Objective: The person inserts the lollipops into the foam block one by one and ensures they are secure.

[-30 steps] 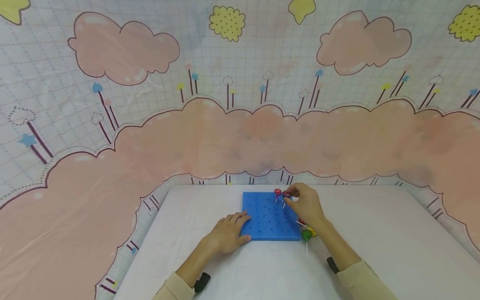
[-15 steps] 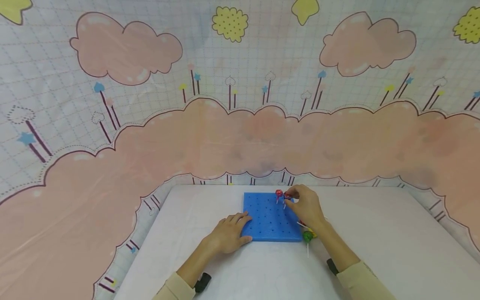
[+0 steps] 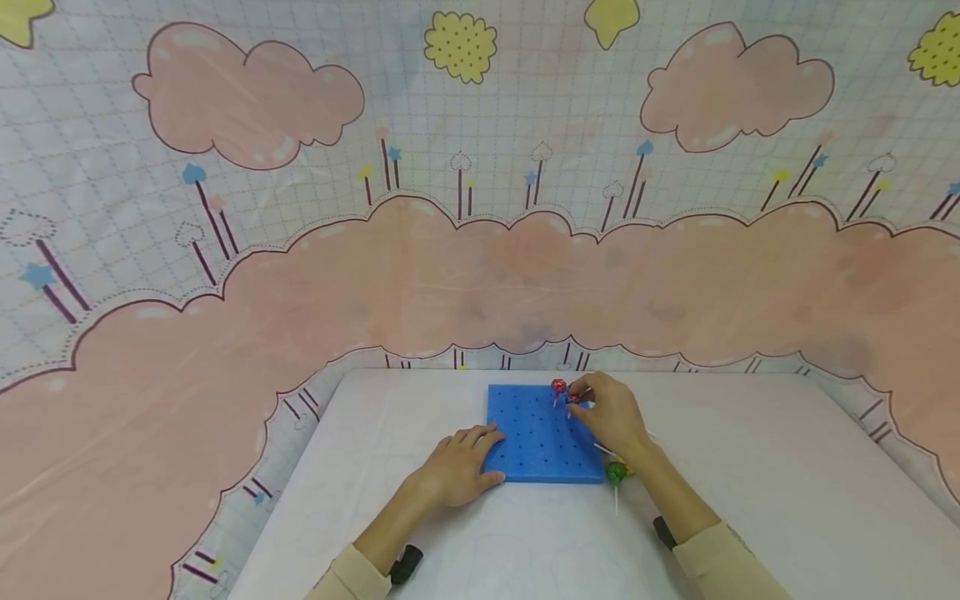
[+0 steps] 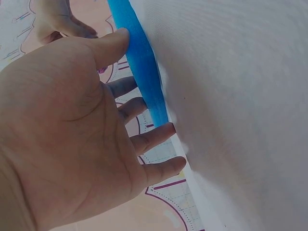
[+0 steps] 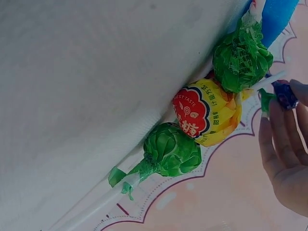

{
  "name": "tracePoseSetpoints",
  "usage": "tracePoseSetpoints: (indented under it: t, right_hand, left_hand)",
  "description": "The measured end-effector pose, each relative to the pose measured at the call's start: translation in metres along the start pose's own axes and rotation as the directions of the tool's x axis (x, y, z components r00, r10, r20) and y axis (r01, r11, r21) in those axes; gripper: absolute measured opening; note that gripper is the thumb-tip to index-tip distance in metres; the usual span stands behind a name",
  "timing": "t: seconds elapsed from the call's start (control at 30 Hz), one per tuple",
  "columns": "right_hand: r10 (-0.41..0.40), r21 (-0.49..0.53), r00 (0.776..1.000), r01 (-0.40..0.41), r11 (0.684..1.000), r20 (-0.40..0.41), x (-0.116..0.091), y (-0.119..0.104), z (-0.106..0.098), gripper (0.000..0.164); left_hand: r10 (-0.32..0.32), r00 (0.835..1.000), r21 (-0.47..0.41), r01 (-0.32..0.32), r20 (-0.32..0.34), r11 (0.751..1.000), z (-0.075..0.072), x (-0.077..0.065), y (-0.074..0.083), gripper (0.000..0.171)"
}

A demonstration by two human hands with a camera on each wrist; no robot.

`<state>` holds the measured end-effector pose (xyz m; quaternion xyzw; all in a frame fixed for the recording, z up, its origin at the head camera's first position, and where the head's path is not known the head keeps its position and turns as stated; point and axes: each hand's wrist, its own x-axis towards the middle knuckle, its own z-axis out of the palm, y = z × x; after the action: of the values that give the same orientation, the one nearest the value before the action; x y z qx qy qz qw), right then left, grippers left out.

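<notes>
A blue board [image 3: 525, 454] dotted with small holes lies on the white table. My left hand [image 3: 455, 468] rests against its left side and near corner, the fingers fairly straight; the left wrist view has the thumb [image 4: 115, 45] touching the board's edge. With thumb and fingertips, my right hand [image 3: 613, 408] pinches a dark-wrapped lollipop [image 5: 285, 94] by its head over the board's far right part. Its white stick points down; whether the tip sits in a hole cannot be made out. Just left of it, a red lollipop [image 3: 558, 387] stands upright in the board.
Right of the board lie several loose lollipops, among them a green one [image 3: 615, 473] and a yellow one [image 5: 207, 113]; the right forearm partly covers them. A patterned cloth [image 3: 480, 283] hangs behind the table's far edge.
My right hand has lowered the dark lollipop slightly towards the board. The left hand keeps its place on the board, and the head view has shifted a little.
</notes>
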<state>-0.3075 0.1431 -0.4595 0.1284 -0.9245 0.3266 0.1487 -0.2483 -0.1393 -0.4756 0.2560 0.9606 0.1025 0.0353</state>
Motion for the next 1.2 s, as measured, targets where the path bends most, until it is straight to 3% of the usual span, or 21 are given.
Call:
tracePoseSetpoints:
  t: [0.93,1.2]
  right_hand:
    - [-0.064,-0.018,0.998,0.064,0.998,0.003,-0.006,0.007,-0.013,0.024]
    - [-0.037,-0.033,0.999,0.037,0.999,-0.002,-0.010,0.011,-0.020,0.026]
  left_hand:
    - [0.004,1.000,0.008,-0.004,-0.006,1.000,0.000,0.000,-0.001,0.065]
    - [0.012,1.000,0.011,-0.012,-0.008,1.000,0.003,0.002,-0.003,0.064]
